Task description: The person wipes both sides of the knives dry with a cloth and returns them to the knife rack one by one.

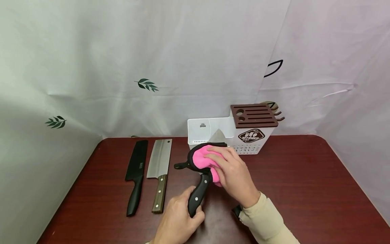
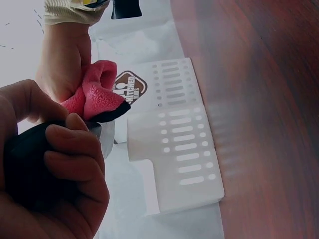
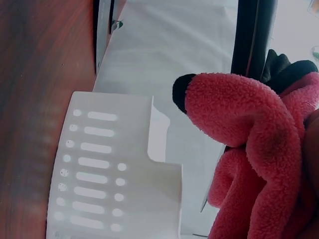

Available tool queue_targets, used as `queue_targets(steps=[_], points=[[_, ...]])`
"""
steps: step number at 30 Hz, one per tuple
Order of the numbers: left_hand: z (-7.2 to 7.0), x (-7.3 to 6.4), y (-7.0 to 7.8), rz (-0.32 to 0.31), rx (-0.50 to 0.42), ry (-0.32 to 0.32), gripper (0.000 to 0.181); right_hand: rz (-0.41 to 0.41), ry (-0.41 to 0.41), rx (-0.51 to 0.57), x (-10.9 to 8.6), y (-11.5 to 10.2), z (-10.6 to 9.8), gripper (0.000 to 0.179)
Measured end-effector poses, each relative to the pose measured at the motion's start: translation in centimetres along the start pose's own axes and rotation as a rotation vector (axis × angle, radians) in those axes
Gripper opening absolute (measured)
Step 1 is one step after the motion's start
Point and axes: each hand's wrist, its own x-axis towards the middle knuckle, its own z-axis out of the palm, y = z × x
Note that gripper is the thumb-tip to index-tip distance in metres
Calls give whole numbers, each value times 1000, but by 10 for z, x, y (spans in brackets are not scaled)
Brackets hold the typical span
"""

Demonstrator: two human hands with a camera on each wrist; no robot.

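My left hand (image 1: 179, 215) grips the black riveted handle (image 1: 199, 195) of a knife, its fingers curled round it in the left wrist view too. The knife's pointed blade tip (image 1: 218, 136) shows above a pink cloth (image 1: 202, 157) with black trim and a black loop. My right hand (image 1: 234, 171) holds this cloth folded about the blade, so most of the blade is hidden. In the right wrist view the fluffy cloth (image 3: 249, 119) lies bunched across the knife.
A black knife (image 1: 137, 173) and a wooden-handled cleaver (image 1: 159, 169) lie on the left of the red-brown table (image 1: 292, 176). Behind my hands stands a white knife holder (image 1: 256, 144) with a brown slotted top (image 1: 254, 116) and side hooks. Pale curtain cloth (image 1: 198, 61) surrounds the table.
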Motion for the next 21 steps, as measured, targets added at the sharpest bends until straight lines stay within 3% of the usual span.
queue_targets(steps=[5, 10, 17, 21], points=[[0, 0, 1, 2, -12, -12, 40, 8, 37, 7, -1, 5, 0, 30], [1, -2, 4, 20, -37, -36, 42, 73, 138, -25, 0, 16, -6, 33], [4, -5, 3, 92, -29, 17, 46, 130, 190, -75, 1, 26, -12, 33], [4, -5, 4, 103, -26, 21, 46, 167, 211, -113, 0, 27, -13, 33]])
